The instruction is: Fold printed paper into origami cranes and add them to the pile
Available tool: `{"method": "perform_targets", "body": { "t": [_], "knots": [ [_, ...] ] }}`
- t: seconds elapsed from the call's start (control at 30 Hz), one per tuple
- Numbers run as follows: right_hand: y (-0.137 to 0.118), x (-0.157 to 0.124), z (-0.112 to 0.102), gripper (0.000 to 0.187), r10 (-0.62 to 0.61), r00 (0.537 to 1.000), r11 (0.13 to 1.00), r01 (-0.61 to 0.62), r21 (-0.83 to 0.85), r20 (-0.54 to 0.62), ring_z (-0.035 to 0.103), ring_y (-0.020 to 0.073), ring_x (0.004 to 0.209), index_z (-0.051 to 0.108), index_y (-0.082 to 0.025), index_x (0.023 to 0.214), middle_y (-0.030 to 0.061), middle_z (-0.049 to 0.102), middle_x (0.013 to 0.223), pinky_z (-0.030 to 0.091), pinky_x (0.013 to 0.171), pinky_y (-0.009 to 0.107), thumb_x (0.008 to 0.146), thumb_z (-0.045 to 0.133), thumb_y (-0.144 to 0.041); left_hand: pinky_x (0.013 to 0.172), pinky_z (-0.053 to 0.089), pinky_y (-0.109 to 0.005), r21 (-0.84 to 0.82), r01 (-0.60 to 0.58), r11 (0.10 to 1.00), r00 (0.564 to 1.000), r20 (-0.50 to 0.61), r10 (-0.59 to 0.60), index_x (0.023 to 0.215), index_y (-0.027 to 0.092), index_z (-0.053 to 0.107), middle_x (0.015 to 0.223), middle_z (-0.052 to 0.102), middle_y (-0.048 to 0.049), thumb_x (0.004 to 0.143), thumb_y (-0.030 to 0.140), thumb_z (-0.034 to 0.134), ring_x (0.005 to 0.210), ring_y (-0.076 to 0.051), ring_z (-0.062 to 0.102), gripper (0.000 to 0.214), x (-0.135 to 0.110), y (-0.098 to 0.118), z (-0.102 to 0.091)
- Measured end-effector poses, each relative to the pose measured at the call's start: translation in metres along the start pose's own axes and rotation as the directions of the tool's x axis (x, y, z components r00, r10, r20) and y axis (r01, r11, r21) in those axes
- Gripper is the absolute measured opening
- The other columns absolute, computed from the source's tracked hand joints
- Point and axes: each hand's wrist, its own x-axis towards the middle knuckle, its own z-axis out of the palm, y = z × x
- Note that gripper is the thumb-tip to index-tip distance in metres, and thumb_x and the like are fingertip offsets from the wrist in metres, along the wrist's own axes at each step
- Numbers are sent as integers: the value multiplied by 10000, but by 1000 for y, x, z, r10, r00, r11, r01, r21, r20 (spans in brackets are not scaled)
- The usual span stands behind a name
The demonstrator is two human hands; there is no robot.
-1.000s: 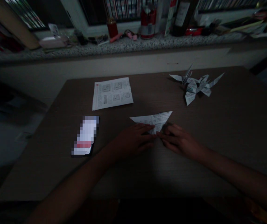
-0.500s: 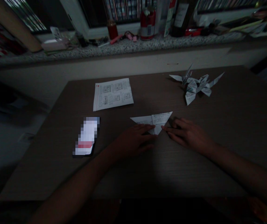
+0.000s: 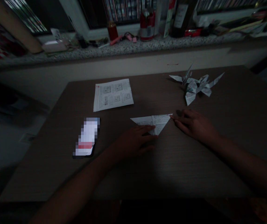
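Up the folded paper's (image 3: 161,122) right edge my half-curled right hand (image 3: 194,126) had slid, fingertip at the far corner, gripping nothing; that edge seemed pressed. My loosely spread left hand (image 3: 134,140) rested on the paper, flat on the table (image 3: 170,171), nearer than the paper birds (image 3: 198,87).

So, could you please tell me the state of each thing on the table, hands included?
Paper triangle: folded, lying flat, one corner toward the person.
Left hand: fingers spread, resting over the triangle.
Right hand: a fingertip at the triangle's right corner.
Printed sheet: lying flat.
Phone: face up, screen lit, content obscured.
Origami: folded into shape, points sticking out.
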Motion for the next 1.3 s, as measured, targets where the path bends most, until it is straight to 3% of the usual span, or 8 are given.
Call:
{"method": "perform_targets", "body": {
  "t": [0.2, 0.4, 0.53, 0.6, 0.7, 0.87, 1.07, 1.3],
  "knots": [
    [2, 2, 2, 422, 100, 995, 993, -100, 67, 3, 657, 292, 871, 745, -182, 1280, 131, 673, 975, 516, 747, 410, 1051, 449, -378, 1203, 403, -462, 15, -2, 1000, 1000, 9, 2, 1449, 282, 591, 1651, 405, -67, 1044, 455, 559, 1499, -282, 419, 441, 0, 1, -1],
    [-6, 3, -1, 288, 217, 976, 920, -195, 339, -28, 691, 287, 1003, 724, -226, 1172, 108, 716, 1104, 535, 852, 414, 1037, 519, -378, 1158, 435, -495, 84, -5, 996, 999, -48, 9, 1471, 319, 571, 1588, 474, -86, 1045, 507, 533, 1452, -302, 458, 467, 2, 4, 5],
    [-24, 6, -3, 111, 179, 983, 860, -169, 482, 25, 673, 252, 905, 663, -231, 1010, 77, 698, 996, 519, 800, 390, 1001, 594, -318, 1234, 330, -531, 146, -33, 989, 995, -86, 46, 1506, 281, 540, 1545, 497, -131, 1048, 536, 499, 1515, -335, 357, 526, 6, 8, 16],
    [-35, 9, -2, 76, 122, 992, 847, -122, 517, 33, 647, 238, 863, 630, -232, 947, 59, 668, 927, 502, 780, 381, 993, 607, -288, 1207, 374, -520, 149, -15, 989, 995, -91, 29, 1514, 272, 524, 1540, 495, -142, 1050, 540, 487, 1512, -345, 361, 537, 8, 11, 20],
    [-48, 14, 2, 77, 60, 997, 844, -72, 532, 40, 625, 240, 882, 603, -228, 920, 56, 651, 922, 483, 793, 383, 985, 625, -263, 1172, 418, -514, 152, 1, 988, 997, -78, 11, 1518, 253, 504, 1537, 497, -152, 1042, 547, 499, 1501, -359, 381, 559, 10, 15, 22],
    [-53, 18, 10, 57, 43, 998, 874, -57, 483, 39, 618, 260, 932, 629, -225, 930, 66, 654, 965, 467, 830, 402, 972, 647, -259, 1204, 374, -520, 166, 8, 986, 998, -67, 3, 1491, 197, 514, 1548, 496, -168, 1033, 556, 516, 1510, -364, 374, 581, 9, 17, 20],
    [-49, 25, 13, 70, 68, 997, 877, -78, 473, 36, 628, 255, 902, 642, -213, 900, 68, 657, 932, 480, 811, 383, 956, 662, -248, 1223, 337, -530, 141, 14, 990, 997, -78, -3, 1483, 211, 526, 1561, 490, -167, 1029, 582, 509, 1529, -355, 352, 586, 9, 16, 21],
    [-32, 58, 20, 107, 133, 991, 891, -120, 438, 1, 638, 236, 836, 634, -210, 857, 71, 656, 907, 485, 770, 357, 960, 626, -240, 1225, 334, -532, 129, 8, 992, 996, -90, 3, 1487, 223, 522, 1550, 501, -160, 1029, 610, 487, 1528, -347, 355, 600, 8, 14, 23]
  ]
}}
